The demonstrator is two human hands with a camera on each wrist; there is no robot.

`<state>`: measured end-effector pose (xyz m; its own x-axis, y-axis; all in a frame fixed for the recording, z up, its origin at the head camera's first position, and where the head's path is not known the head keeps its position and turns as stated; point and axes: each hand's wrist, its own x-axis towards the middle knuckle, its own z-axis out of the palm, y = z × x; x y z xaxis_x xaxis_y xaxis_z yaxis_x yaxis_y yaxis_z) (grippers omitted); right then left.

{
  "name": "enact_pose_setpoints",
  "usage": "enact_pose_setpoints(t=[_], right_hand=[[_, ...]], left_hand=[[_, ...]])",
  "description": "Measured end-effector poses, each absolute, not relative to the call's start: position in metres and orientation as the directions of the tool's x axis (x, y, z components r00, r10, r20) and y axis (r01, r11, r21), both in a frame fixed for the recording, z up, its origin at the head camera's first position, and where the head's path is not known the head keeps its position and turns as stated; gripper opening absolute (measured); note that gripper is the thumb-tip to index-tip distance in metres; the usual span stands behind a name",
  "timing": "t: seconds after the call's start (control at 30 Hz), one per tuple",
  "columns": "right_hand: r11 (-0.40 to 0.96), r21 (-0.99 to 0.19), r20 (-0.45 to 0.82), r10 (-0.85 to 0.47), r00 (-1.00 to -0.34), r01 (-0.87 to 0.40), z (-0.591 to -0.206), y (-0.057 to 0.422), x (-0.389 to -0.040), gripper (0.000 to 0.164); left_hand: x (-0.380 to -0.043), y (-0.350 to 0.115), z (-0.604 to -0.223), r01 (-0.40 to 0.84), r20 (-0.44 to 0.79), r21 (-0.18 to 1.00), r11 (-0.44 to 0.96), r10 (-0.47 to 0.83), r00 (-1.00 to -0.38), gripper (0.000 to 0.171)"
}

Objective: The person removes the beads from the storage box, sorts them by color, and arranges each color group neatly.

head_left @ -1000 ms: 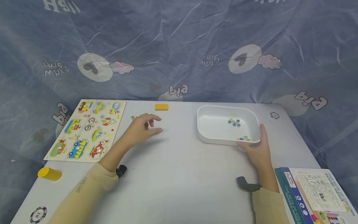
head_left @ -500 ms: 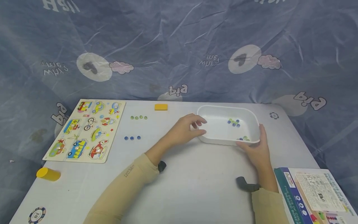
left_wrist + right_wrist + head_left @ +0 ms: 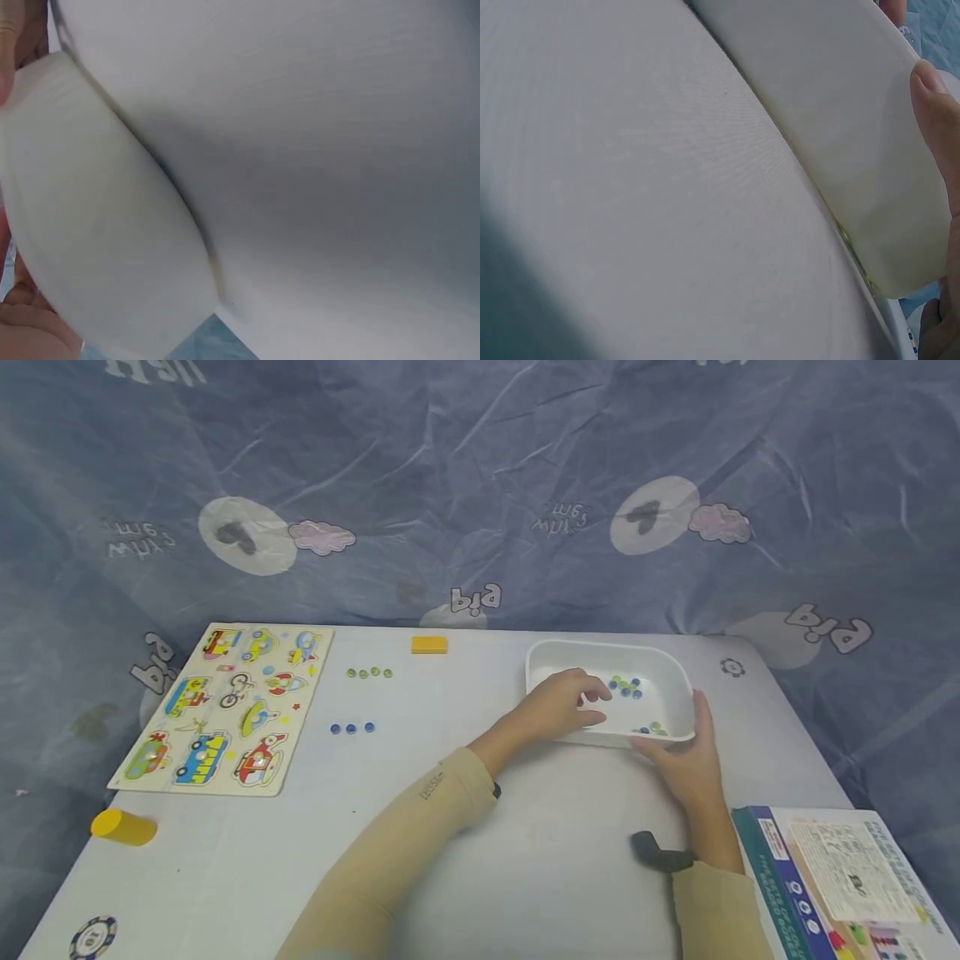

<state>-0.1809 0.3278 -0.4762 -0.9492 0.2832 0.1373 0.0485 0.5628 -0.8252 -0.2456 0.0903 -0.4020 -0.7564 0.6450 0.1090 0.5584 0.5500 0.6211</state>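
Hovering over the tray (image 3: 660, 700), left hand (image 3: 558, 703) holding thumb and fingers parted near the beads (image 3: 626, 692), right hand (image 3: 686, 764) clasping the tray's near right corner, tray resting on the desk (image 3: 555, 877).

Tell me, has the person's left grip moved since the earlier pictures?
Yes, rightward: in the head view, the left grip has gone away from the unmoved board and reached the tub.
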Motion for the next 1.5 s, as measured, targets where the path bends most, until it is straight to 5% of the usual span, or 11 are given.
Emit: enact_pose_setpoints(t=[0.73,1.03,1.5], right_hand=[[0.526,-0.85,0.15,0.247,-0.957,0.002,-0.474,0.332,-0.179,0.115],[0.555,-0.832,0.156,0.258,-0.953,0.013,-0.472,0.325,-0.18,0.116],[0.559,-0.826,0.118,0.284,-0.952,0.064,-0.472,0.327,-0.179,0.116]], left_hand=[[-0.273,0.176,-0.419,0.426,-0.15,0.666,0.612,0.67,-0.727,0.032],[-0.279,0.177,-0.427,0.362,-0.213,0.634,0.684,0.603,-0.769,0.029],[-0.284,0.182,-0.435,0.368,-0.271,0.627,0.687,0.635,-0.723,0.014]])
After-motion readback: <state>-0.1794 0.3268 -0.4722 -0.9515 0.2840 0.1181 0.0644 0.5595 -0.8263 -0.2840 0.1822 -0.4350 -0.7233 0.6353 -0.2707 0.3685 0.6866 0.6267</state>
